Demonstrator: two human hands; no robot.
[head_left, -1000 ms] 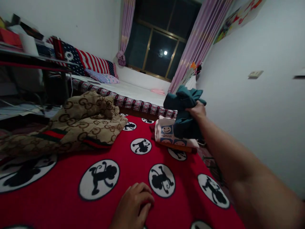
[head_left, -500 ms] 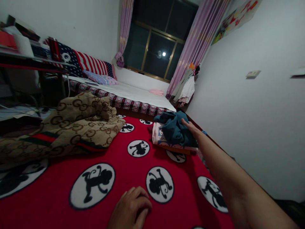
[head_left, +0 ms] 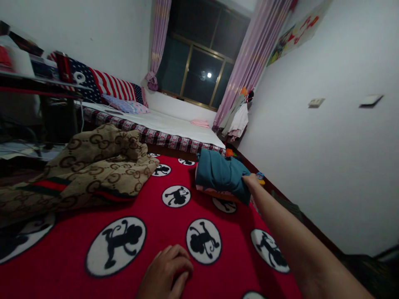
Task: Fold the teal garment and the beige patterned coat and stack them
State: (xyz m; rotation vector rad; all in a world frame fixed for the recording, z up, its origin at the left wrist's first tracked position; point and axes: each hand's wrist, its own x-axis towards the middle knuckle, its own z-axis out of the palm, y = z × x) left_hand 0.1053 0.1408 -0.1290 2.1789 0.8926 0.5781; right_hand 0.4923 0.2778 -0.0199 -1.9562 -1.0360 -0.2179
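My right hand [head_left: 250, 181] grips the right edge of a teal garment [head_left: 222, 172], its fingers partly hidden by the cloth. The garment lies spread over a small stack of folded clothes [head_left: 215, 194], of which only the lower edges show. Nearer to me, my left hand [head_left: 171, 265] rests on the red blanket [head_left: 165, 232] with its fingers loosely bent and the thumb apart, holding nothing. The blanket bears white ovals with black monkey figures. At the left lies a crumpled tan garment [head_left: 102, 162] with a brown letter pattern and green-red stripes.
Beyond the blanket is a bed with a white sheet [head_left: 168, 122] and flag-patterned cushions [head_left: 115, 83]. A cluttered desk [head_left: 37, 79] stands at the left. Clothes [head_left: 238, 120] hang by the curtain, and a white wall [head_left: 336, 153] runs along the right.
The teal garment was bunched up; now it lies flatter and wider over the stack, covering the white printed cloth. My right hand has moved down to its edge. My left hand stays on the blanket.
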